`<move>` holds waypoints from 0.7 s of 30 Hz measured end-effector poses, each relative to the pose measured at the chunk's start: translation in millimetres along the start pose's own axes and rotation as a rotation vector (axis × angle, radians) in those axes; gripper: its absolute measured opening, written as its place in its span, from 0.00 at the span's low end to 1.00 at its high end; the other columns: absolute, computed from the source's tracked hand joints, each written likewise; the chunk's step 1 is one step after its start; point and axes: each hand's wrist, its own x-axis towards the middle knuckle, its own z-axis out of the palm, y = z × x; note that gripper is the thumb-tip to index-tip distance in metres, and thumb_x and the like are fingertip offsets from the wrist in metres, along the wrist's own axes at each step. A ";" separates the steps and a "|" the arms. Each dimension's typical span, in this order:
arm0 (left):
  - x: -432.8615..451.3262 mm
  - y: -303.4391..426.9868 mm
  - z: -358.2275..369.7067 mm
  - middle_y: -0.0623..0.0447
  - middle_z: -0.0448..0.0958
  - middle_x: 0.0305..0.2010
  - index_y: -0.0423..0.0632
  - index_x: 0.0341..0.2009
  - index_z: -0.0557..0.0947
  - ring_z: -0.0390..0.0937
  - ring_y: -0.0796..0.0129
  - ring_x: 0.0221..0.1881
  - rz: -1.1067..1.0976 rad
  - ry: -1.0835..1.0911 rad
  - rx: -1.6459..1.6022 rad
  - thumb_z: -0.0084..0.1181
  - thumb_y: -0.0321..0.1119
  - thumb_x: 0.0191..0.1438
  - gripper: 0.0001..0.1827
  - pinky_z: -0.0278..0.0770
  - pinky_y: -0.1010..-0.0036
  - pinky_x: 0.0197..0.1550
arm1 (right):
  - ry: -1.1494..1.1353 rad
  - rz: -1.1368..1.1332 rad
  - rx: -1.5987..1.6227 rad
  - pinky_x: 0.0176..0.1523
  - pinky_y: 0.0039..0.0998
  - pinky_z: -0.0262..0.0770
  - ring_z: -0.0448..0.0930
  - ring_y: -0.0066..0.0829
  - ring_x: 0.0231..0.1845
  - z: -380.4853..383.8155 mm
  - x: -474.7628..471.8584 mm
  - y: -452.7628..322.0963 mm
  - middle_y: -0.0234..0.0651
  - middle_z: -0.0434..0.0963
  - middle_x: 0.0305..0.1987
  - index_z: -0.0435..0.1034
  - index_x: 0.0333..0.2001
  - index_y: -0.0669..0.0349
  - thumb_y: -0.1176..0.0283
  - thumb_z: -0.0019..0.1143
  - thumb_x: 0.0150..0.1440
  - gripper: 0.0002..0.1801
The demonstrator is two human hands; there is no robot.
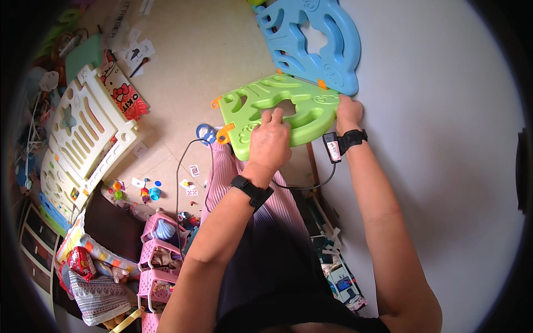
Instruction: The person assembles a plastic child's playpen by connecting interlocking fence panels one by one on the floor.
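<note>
A green plastic playpen panel [260,95] with orange hinge tabs stands before me, tilted in the view. My left hand [270,139] grips its near part, some fingers reaching over the cut-out edge. At its wall-side corner, my right hand [349,112] holds the edge, close to the white wall. Beyond it a blue playpen panel [287,45] with a star-like cut-out meets the green one at orange hinges [322,84]. An orange tab [225,133] sticks out from the green panel's free side. The undersides of both hands' grips are hidden.
White playpen panels [89,125] stand at the left. Small toys [155,193] and playing cards [194,170] lie on the tiled floor [183,83]. A pink rack [156,254] and patterned cushions [98,291] are at lower left. A cable [177,208] loops beside my leg. The wall [449,125] bounds the right.
</note>
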 end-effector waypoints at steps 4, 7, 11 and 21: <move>-19.4 -4.5 18.0 0.48 0.71 0.45 0.45 0.30 0.83 0.71 0.54 0.50 -0.059 0.014 -0.048 0.63 0.27 0.32 0.13 0.79 0.63 0.45 | 0.091 -0.083 0.022 0.47 0.38 0.75 0.81 0.38 0.41 10.0 -8.7 16.6 0.50 0.82 0.41 0.75 0.40 0.78 0.65 0.66 0.51 0.23; -27.7 -24.8 20.5 0.49 0.72 0.45 0.45 0.32 0.82 0.72 0.53 0.49 -0.076 0.034 -0.048 0.65 0.30 0.33 0.16 0.78 0.63 0.49 | 0.004 0.144 0.432 0.48 0.40 0.76 0.80 0.40 0.44 7.9 -66.1 -8.6 0.54 0.78 0.48 0.70 0.48 0.77 0.67 0.71 0.44 0.31; -10.4 3.7 17.7 0.49 0.72 0.43 0.46 0.29 0.79 0.72 0.53 0.47 0.015 0.157 -0.087 0.65 0.32 0.34 0.14 0.78 0.61 0.46 | 0.046 0.312 0.378 0.55 0.44 0.75 0.78 0.51 0.51 14.2 -66.0 -16.0 0.58 0.74 0.55 0.62 0.54 0.74 0.70 0.67 0.48 0.33; -1.4 -1.9 33.8 0.51 0.79 0.27 0.49 0.26 0.79 0.79 0.54 0.33 0.028 0.163 0.000 0.67 0.37 0.37 0.12 0.76 0.62 0.40 | 0.095 0.289 0.363 0.58 0.43 0.71 0.76 0.50 0.54 20.0 -54.3 -12.5 0.59 0.73 0.56 0.63 0.54 0.76 0.69 0.68 0.46 0.34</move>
